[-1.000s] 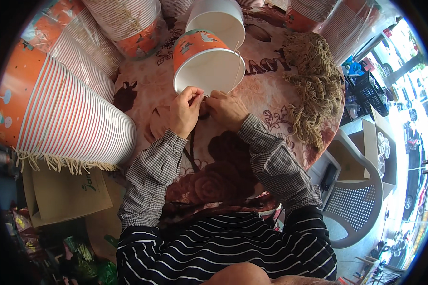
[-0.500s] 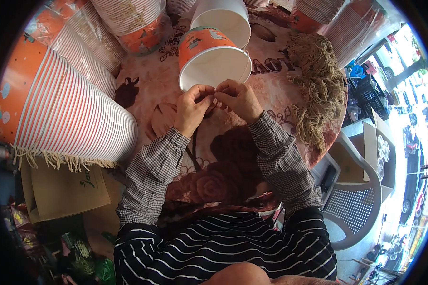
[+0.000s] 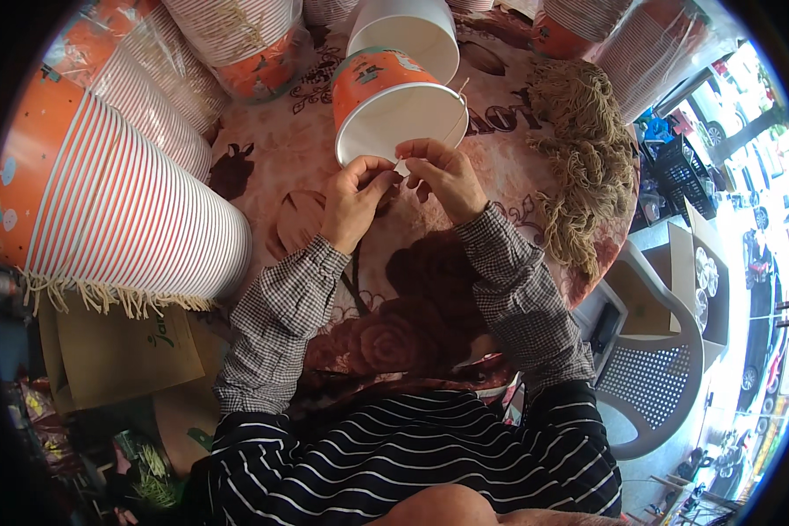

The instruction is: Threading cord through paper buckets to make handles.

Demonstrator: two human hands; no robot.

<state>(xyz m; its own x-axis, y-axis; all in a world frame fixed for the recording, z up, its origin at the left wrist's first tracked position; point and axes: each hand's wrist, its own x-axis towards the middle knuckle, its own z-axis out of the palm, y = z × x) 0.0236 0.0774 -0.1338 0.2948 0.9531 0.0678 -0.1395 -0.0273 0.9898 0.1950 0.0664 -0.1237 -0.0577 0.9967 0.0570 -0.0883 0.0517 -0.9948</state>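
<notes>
My left hand (image 3: 357,197) is closed in a pinch at the near rim of an orange-and-white paper bucket (image 3: 381,77), which lies on its side with its white mouth toward me. A short pale bit of cord (image 3: 400,164) shows at its fingertips. Right beside it, my right hand (image 3: 445,180) has its thumb and fingers bent round the same spot, the index finger raised over the cord. Most of the cord there is hidden by the fingers. At the bucket's right rim a thin beige cord loop (image 3: 463,90) sticks out.
A second white bucket (image 3: 412,35) lies behind. Tall nested bucket stacks (image 3: 140,197) stand on the left, more in plastic at the back. A heap of beige cords (image 3: 583,158) lies along the right of the flowered tablecloth (image 3: 298,219). A grey chair (image 3: 653,377) stands at right.
My right index finger has lifted and the right fingers have spread a little, so the pale cord shows between the hands. The bucket has shifted slightly right.
</notes>
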